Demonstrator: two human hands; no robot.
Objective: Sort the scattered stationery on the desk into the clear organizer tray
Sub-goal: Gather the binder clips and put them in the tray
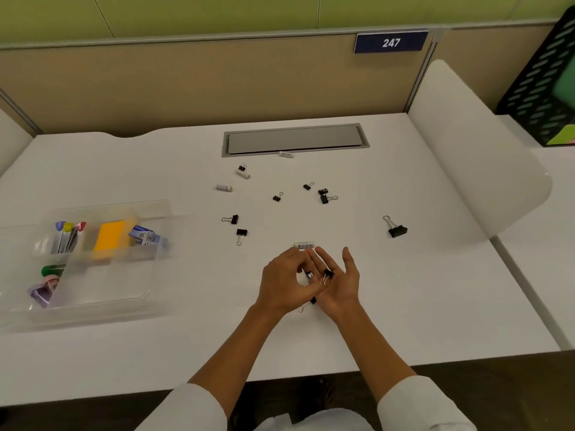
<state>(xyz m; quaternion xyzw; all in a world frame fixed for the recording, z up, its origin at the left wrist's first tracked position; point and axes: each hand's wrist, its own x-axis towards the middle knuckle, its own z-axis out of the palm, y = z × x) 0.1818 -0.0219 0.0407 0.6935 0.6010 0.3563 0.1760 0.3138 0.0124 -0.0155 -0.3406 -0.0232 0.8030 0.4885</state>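
So the big white table [124,353] fills most of the frame, with a tan partition [186,85] behind it along the top and a blue "247" sign [390,42] at the upper right. There's a grey cable hatch [294,139] set into the table at upper center, and a black perforated file holder [541,88] at the far right edge.

The clear organizer tray [102,303] sits at the left, kinda motion-blurred. In it you can make out some coloured-cap pens [67,236], an orange sticky-note pad [109,239], and a blue-and-white staple box [145,235], plus some green and pink/purple bits in the lower left compartment that I can't identify.

Bottom center, two arms in white sleeves come up into the frame. The right hand [337,283] is palm-up and open, with a small black binder clip [327,275] lying on the palm. The left hand [284,284] is right beside it, fingers curled, pinching something small over the right palm, too hidden to say what.

The rest is still scattered on the table: a large binder clip [395,228] at the right, a loose bunch of small clips [325,195] above center, two more [238,225] left of center, and small white rolls [224,188] near the hatch, with one roll [304,245] just above the fingertips.
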